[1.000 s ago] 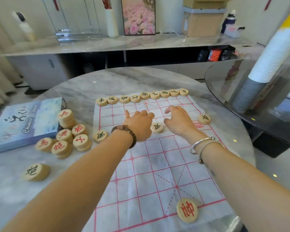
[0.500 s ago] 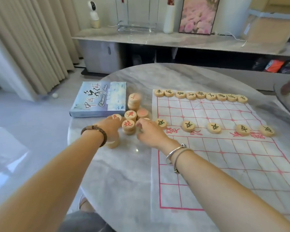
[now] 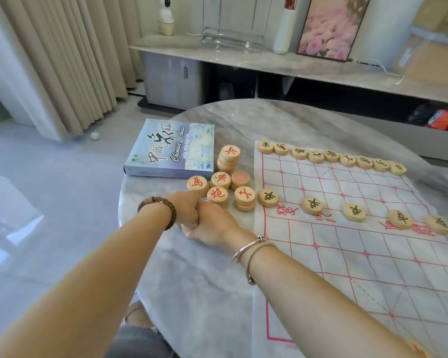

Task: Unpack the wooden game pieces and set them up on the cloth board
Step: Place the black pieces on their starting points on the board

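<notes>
Left hand [image 3: 184, 206] and right hand [image 3: 214, 226] pressed together, fingers hidden, perhaps gripping a barely visible wooden piece [image 3: 187, 227]

Marble tbl [image 3: 192, 280] w/ cloth board [image 3: 347, 254], game box [image 3: 170, 148], stacked wooden pcs [image 3: 219, 182].

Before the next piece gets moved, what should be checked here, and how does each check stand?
1. Nine black pieces line the far edge of the cloth board: ok.
2. Five black soldiers stand in a row: ok.
3. Red pieces on the board: not ok, stacked beside the box.
4. Cloth board spread out: ok.
5. Hold on the part-hidden piece, where left hand and right hand meet: cannot tell.
</notes>
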`<state>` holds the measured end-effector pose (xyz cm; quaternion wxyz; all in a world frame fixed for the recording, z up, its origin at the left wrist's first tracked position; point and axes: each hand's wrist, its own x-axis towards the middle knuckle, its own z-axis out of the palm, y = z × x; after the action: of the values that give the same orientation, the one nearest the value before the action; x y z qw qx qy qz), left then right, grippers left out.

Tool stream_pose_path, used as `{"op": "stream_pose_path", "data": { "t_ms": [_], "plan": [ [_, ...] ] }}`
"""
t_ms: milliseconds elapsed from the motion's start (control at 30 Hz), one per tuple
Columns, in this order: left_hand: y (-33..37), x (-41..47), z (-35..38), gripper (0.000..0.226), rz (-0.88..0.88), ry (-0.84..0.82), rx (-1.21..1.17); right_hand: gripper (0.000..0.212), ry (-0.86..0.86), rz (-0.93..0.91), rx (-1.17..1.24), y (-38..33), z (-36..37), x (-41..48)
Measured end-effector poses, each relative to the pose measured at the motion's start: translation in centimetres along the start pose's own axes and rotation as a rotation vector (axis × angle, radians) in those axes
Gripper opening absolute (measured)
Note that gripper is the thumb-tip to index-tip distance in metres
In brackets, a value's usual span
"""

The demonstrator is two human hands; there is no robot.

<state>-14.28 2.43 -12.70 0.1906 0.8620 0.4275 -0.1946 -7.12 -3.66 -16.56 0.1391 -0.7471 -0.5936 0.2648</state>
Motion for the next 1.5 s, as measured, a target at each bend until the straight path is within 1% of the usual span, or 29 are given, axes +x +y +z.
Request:
{"op": "stream_pose_path", "data": {
  "t_ms": [67, 133, 200, 267, 333, 400, 467, 567, 667, 767, 833, 933, 1033, 1133, 1200, 1267, 1333, 1400, 1500],
  "plan": [
    [0.6, -0.1, -0.2, 0.029, 0.023, -0.012, -0.035, 0.041, 0.032, -0.011, -0.014, 0.3, -0.5, -0.6],
    [1.6, -0.3, -0.5, 0.028, 0.049, 0.021, -0.088, 0.036, 0.09, -0.021, -0.023, 0.8, -1.7, -1.6],
    [2.5, 0.0, -1.0, 0.032, 0.082, 0.119, -0.183, 0.039, 0.158, -0.012, -0.037, 1.3, -3.6, -2.3],
    [4.0, 0.2, -1.5, 0.038, 0.11, 0.215, -0.321, 0.044, 0.229, 0.041, -0.025, 2.4, -5.7, -3.0],
    [5.6, 0.6, -1.8, 0.04, 0.149, 0.254, -0.448, 0.043, 0.291, 0.104, 0.009, 3.8, -7.4, -3.6],
    [7.4, 1.2, -1.9, 0.04, 0.176, 0.274, -0.522, 0.044, 0.327, 0.168, 0.013, 5.4, -8.7, -4.1],
    [9.0, 1.8, -1.8, 0.039, 0.176, 0.301, -0.489, 0.047, 0.356, 0.227, 0.028, 7.3, -9.7, -4.6],
    [10.9, 2.8, -1.5, 0.036, 0.194, 0.311, -0.368, 0.049, 0.413, 0.307, 0.034, 10.1, -10.9, -4.6],
    [12.6, 4.1, -1.1, 0.042, 0.236, 0.28, -0.241, 0.049, 0.46, 0.407, 0.039, 12.8, -12.1, -3.9],
    [13.8, 5.3, -1.0, 0.049, 0.256, 0.31, -0.131, 0.052, 0.482, 0.483, 0.08, 14.7, -13.1, -2.8],
    [14.1, 6.1, -0.9, 0.05, 0.236, 0.347, -0.089, 0.053, 0.459, 0.487, 0.1, 15.3, -13.1, -1.9],
    [14.6, 7.4, -0.8, 0.049, 0.211, 0.336, -0.027, 0.055, 0.443, 0.445, 0.106, 15.6, -12.8, -0.2],
    [14.8, 8.0, -0.8, 0.045, 0.184, 0.321, 0.023, 0.05, 0.437, 0.425, 0.065, 15.7, -11.9, 1.2],
    [14.7, 8.3, -0.8, 0.041, 0.157, 0.296, 0.077, 0.043, 0.371, 0.441, -0.015, 16.1, -10.8, 1.9],
    [14.6, 8.4, -0.7, 0.041, 0.15, 0.272, 0.108, 0.042, 0.36, 0.448, -0.009, 16.3, -10.7, 1.9],
    [14.6, 8.6, -0.6, 0.041, 0.153, 0.26, 0.115, 0.047, 0.408, 0.446, 0.052, 16.5, -11.2, 1.6],
    [14.6, 8.6, -0.7, 0.041, 0.161, 0.265, 0.114, 0.052, 0.492, 0.452, 0.112, 16.8, -12.2, 0.9],
    [14.8, 8.6, -0.7, 0.041, 0.182, 0.276, 0.091, 0.056, 0.562, 0.477, 0.116, 17.7, -13.3, -0.1],
    [15.7, 8.3, -0.6, 0.042, 0.219, 0.298, 0.109, 0.057, 0.6, 0.542, 0.122, 19.5, -14.4, -1.8]
  ]
}}
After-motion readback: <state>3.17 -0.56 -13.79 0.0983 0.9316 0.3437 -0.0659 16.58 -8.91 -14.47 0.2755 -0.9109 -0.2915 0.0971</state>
